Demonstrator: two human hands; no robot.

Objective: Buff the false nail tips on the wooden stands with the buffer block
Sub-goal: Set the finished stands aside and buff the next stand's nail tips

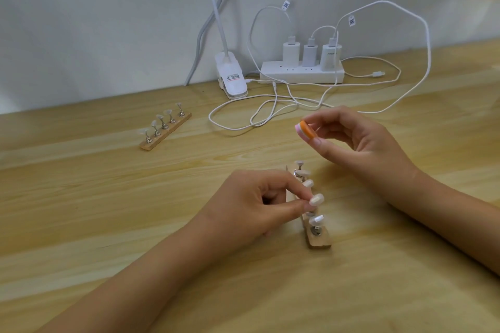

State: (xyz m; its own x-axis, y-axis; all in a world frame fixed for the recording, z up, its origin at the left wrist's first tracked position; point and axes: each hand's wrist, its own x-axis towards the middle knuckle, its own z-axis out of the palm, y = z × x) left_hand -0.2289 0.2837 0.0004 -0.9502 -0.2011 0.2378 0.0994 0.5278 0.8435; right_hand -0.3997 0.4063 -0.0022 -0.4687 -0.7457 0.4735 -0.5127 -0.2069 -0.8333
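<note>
A wooden stand [319, 241] with several false nail tips on metal pegs lies in front of me, running away from me. My left hand [254, 203] pinches one cream-coloured nail tip [317, 199] near the stand's middle between thumb and forefinger. My right hand [359, 140] hovers above and behind the stand, pinching a small orange, white and pink buffer block [306, 130] at its fingertips. The block is clear of the nail tips. A second wooden stand [165, 129] with several clear tips sits on the table at the far left.
A white power strip [301, 72] with three chargers stands against the back wall. Loose white cables [270, 113] loop over the wooden table [108, 211] just behind my right hand. A white clip lamp [232, 81] is clamped at the table's back edge.
</note>
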